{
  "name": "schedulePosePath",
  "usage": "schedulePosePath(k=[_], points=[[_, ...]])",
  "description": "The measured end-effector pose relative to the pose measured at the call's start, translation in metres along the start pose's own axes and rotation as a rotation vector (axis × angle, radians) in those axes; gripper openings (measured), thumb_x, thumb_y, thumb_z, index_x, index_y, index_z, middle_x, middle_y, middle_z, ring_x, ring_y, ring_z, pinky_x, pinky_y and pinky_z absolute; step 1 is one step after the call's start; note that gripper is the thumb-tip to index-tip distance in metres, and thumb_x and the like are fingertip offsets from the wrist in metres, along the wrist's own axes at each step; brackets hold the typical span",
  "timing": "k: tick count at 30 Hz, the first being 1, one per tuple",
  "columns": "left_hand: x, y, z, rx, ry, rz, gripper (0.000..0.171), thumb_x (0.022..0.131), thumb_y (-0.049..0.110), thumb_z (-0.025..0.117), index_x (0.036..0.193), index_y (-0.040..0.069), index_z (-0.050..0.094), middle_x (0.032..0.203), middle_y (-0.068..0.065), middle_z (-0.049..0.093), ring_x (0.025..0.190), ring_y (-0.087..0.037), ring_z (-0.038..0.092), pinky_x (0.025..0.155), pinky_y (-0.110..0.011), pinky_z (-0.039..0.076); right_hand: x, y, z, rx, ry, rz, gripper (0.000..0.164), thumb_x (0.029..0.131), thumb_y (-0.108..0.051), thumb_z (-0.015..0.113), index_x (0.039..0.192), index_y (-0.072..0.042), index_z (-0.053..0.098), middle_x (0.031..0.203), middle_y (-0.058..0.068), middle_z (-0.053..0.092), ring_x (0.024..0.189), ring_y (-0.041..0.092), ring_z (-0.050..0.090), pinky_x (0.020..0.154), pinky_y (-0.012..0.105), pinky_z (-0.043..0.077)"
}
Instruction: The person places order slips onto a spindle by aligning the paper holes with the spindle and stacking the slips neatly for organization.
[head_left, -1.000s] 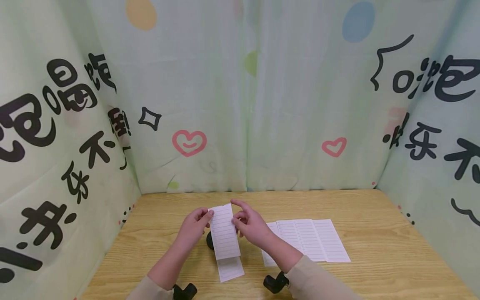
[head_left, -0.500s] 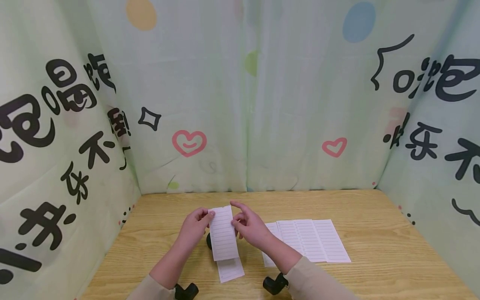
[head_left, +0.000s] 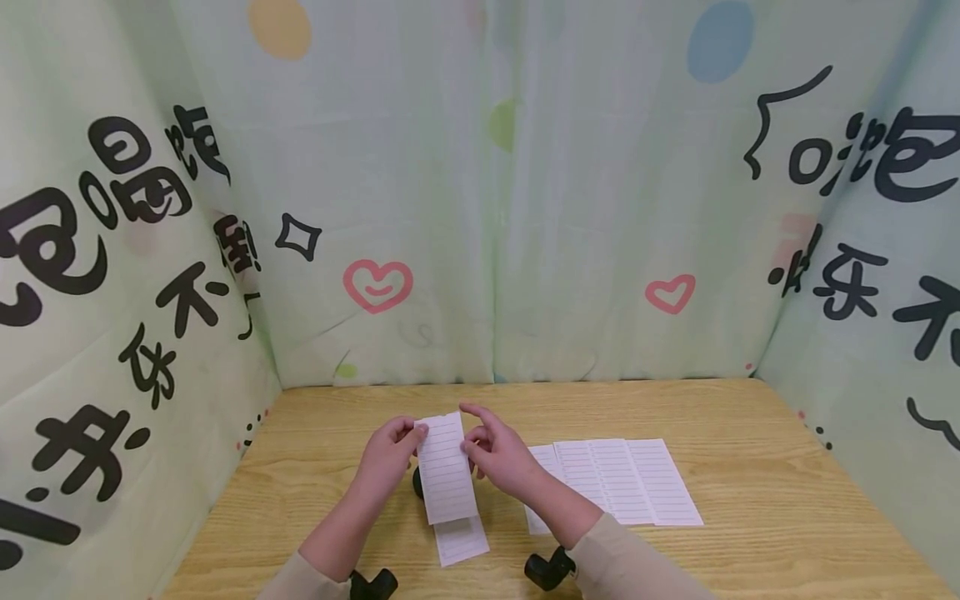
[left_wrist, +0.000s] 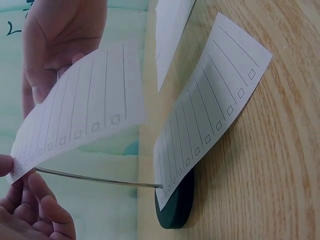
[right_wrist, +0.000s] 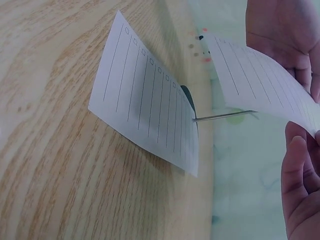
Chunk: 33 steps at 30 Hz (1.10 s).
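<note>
A black-based paper spike (left_wrist: 100,178) stands on the table, its thin metal rod rising from a round base (left_wrist: 182,210). Low on the rod sits one lined checklist slip (left_wrist: 215,95), curved and pierced near its far end. Another checklist slip (head_left: 447,475) is held up over the rod's upper end, overlapping it in both wrist views, which hide the rod's tip. My left hand (head_left: 390,454) pinches this slip's left edge near the top, thumb in front. My right hand (head_left: 502,454) pinches the right edge, its index finger stretched past the top corner.
Several more lined slips (head_left: 637,479) lie side by side, partly overlapping, on the wooden table (head_left: 750,467) right of my hands; my right forearm covers part of them. A printed curtain (head_left: 570,250) hangs behind the table and along both sides.
The held slip has shifted slightly left and its bottom edge a little lower in the head view. Both hands keep their pinch, and the lower slip stays on the spike.
</note>
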<state>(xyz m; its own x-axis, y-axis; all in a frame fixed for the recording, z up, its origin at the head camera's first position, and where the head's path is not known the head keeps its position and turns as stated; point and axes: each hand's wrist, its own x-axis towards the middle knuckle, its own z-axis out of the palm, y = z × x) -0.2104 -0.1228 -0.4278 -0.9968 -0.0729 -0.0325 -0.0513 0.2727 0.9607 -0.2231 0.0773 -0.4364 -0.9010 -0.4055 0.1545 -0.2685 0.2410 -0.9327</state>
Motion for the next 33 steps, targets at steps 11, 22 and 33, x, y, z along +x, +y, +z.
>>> schedulePosePath(k=[11,22,33], points=[[0.0009,-0.002,0.0013,-0.012,0.007,0.0,0.02,0.099,0.025,0.06,0.095,0.005,0.062,0.076,-0.005,0.056,0.078,-0.033,0.052,0.065,-0.032,0.042,0.0001,-0.0019,0.0014,-0.001,-0.003,0.013,0.056,0.099,-0.004,0.057,0.15,-0.011,0.037,0.086,0.003,0.064,0.07,0.047,0.058,0.062,0.052,0.053],[-0.0003,-0.0044,0.0012,-0.051,0.009,0.021,0.023,0.101,0.023,0.058,0.105,0.001,0.064,0.082,-0.006,0.061,0.079,-0.022,0.054,0.069,-0.038,0.048,0.0013,-0.0024,0.0025,-0.008,0.014,0.036,0.054,0.099,-0.006,0.057,0.15,-0.011,0.038,0.086,0.004,0.064,0.071,0.043,0.059,0.064,0.053,0.053],[-0.001,-0.0023,0.0011,-0.017,0.021,-0.008,0.023,0.101,0.027,0.057,0.105,0.006,0.066,0.086,-0.006,0.061,0.083,-0.022,0.055,0.071,-0.038,0.047,0.0016,-0.0031,0.0025,-0.035,0.02,0.049,0.055,0.099,-0.006,0.057,0.15,-0.009,0.037,0.085,0.004,0.064,0.071,0.045,0.059,0.065,0.054,0.053]])
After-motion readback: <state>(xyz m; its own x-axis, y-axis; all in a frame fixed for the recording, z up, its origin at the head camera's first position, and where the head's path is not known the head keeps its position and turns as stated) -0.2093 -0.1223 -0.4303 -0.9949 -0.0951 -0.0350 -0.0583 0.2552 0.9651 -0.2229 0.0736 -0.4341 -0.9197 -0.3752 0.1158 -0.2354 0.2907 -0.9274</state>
